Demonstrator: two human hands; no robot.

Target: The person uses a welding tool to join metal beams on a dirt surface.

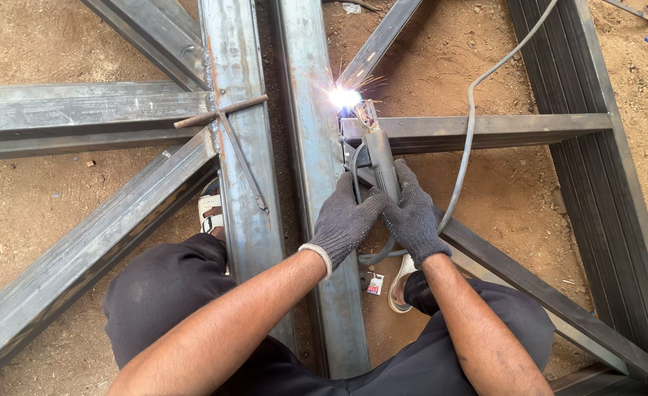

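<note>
Welder at work: you crouch over steel frame (317, 161) on dirt, both gloved hands on electrode holder (380, 158). Holder looks rigid, light, cable-tethered; grip insulated handle, well behind arc (344, 96). Left hand (344, 220) curled shut round handle's lower end; right hand (413, 214) closed on it too. Tip at joint btwn upright tube & crossbar (485, 128). Cable (471, 110) trails right.

A grey metal welding holder (380, 158) with a long round handle points up and away from the person. Its clamp end sits at a very bright white spark (344, 96), right where a long grey steel beam (317, 183) meets a flat steel crossbar (485, 130). A grey cable (468, 125) curls from the holder's back end across the brown dirt.
</note>
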